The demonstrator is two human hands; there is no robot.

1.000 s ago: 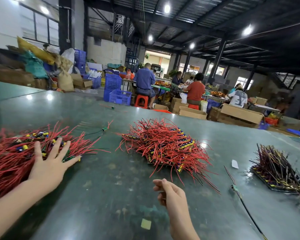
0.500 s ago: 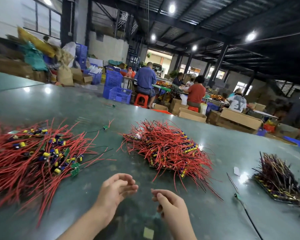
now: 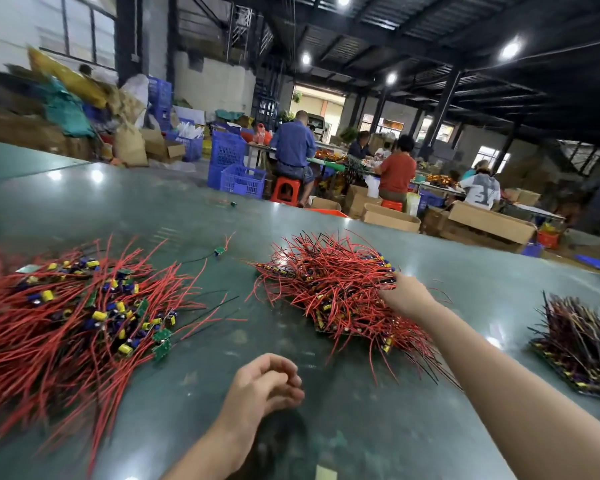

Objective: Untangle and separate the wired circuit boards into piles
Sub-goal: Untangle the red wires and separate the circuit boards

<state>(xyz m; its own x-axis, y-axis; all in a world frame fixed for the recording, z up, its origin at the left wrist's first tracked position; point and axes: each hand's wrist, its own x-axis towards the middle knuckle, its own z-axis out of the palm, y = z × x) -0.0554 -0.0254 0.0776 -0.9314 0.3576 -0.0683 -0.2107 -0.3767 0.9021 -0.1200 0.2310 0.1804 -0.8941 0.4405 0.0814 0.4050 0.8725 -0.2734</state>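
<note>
Three heaps of wired circuit boards lie on the green table (image 3: 361, 427). The left pile (image 3: 66, 323) is loose, with red wires, green boards and yellow and blue parts. A denser red-wired pile (image 3: 326, 289) occupies the middle. On the right is a dark-wired pile (image 3: 582, 348). My right hand (image 3: 407, 294) reaches into the right edge of the middle pile, its fingertips buried among the wires. My left hand (image 3: 264, 386) hovers over bare table near me, fingers loosely curled and holding nothing.
A single wired board (image 3: 219, 251) lies between the left and middle piles, and another (image 3: 232, 203) rests farther back. Beyond the table's far edge, people sit at benches among blue crates (image 3: 241, 180) and cardboard boxes (image 3: 489, 221).
My right hand has moved from near my body forward into the middle pile. My left hand has left the left pile and come back to the table in front of me.
</note>
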